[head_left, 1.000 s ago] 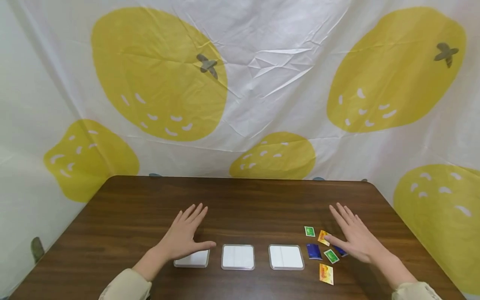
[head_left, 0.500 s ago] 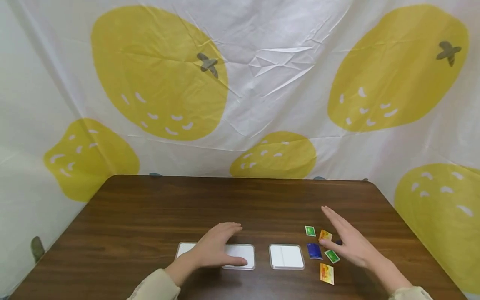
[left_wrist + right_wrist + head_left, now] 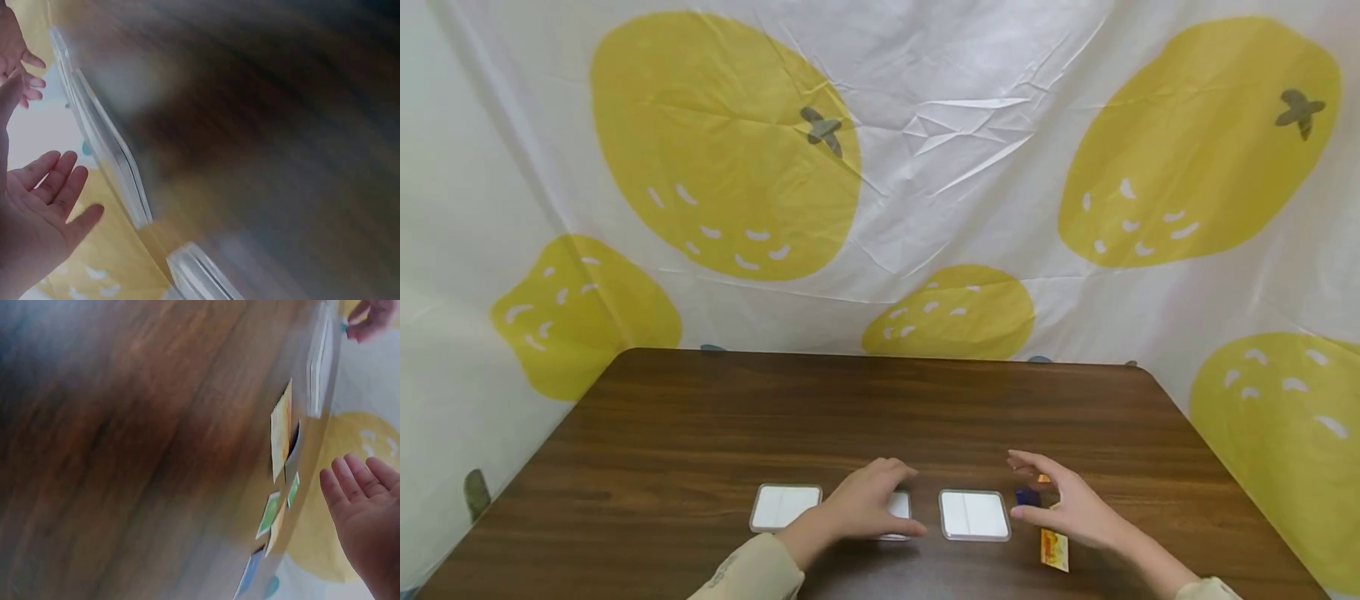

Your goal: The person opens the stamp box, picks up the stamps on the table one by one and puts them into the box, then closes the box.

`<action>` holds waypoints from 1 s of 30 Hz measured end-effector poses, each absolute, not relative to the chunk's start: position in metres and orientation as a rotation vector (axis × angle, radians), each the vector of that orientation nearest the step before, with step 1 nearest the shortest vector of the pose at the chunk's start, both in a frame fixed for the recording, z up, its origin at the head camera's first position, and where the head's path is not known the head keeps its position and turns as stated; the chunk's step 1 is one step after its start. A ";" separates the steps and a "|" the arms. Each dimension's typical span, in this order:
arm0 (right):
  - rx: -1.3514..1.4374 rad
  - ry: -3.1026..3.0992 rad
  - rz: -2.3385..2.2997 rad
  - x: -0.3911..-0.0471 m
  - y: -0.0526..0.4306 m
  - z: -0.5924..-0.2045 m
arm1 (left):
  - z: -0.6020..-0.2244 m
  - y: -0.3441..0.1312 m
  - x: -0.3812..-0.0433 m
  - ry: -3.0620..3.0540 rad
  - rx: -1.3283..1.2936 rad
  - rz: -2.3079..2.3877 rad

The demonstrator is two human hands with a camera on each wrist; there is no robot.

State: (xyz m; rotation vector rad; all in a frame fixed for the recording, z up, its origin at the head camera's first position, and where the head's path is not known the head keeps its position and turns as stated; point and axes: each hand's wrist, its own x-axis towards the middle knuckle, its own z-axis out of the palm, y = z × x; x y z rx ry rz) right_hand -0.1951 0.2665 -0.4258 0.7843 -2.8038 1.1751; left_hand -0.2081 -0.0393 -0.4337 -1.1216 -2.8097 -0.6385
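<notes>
My left hand hovers over the middle one of three flat, clear-rimmed white square cases, fingers loosely bent and holding nothing. To its left lies another white case, and to its right a third case. My right hand is held above small flat packets just right of the third case, thumb and fingers apart. Below that hand, a yellow-orange packet and part of a blue packet show. The right wrist view also shows a green piece; the head view has the green ones hidden behind the hand.
The cases and packets lie on a dark wood-grain table with rounded far corners. Behind it hangs a white curtain printed with large yellow fruit.
My left hand has moved right, from over the left case to over the middle one. My right hand has come left and nearer over the packets, its fingers bending more. Cases and packets have stayed put.
</notes>
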 end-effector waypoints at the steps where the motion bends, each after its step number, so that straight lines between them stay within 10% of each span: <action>1: 0.806 -2.811 1.189 -0.195 0.266 -0.427 | -0.435 -0.037 -0.208 -2.809 -1.129 -0.615; 30: 1.049 -2.932 0.702 -0.204 0.247 -0.438 | -0.442 0.000 -0.207 -2.901 -1.088 -0.352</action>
